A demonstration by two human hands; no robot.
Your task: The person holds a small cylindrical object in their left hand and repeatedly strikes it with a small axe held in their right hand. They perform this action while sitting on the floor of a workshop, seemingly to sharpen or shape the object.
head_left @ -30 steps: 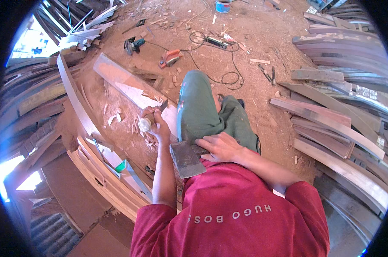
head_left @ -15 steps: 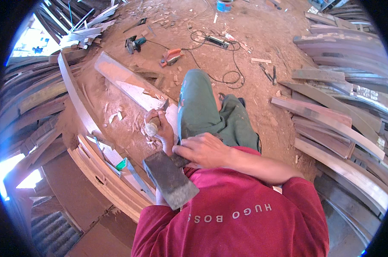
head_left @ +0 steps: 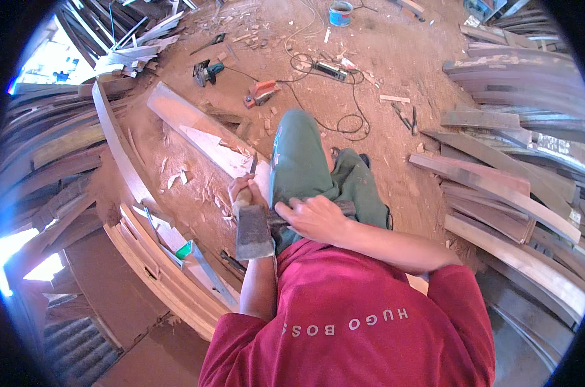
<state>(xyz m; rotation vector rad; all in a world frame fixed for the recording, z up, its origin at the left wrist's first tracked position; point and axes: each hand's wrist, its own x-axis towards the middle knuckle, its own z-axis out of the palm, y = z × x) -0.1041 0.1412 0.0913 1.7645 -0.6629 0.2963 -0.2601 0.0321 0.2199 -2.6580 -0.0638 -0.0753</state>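
My left hand (head_left: 243, 189) is closed around the handle of a chisel (head_left: 252, 165), whose blade points down at a pale wooden plank (head_left: 196, 132). My right hand (head_left: 313, 218) grips the handle of a hatchet (head_left: 254, 232). Its flat grey head lies right over the top of the chisel handle and my left wrist. I sit astride the plank with my green-trousered leg (head_left: 302, 164) stretched along it. Pale wood chips (head_left: 176, 179) lie on the dirt beside the cut.
Curved wooden planks (head_left: 512, 193) are stacked at right, more curved boards (head_left: 54, 148) at left. On the dirt floor ahead lie an orange power tool (head_left: 261, 92), a green power tool (head_left: 207, 71), a black cable (head_left: 344, 116) and a blue tin (head_left: 340, 13).
The hatchet rose toward the camera half a second ago and has now come down onto the chisel's top. My left hand stayed on the chisel.
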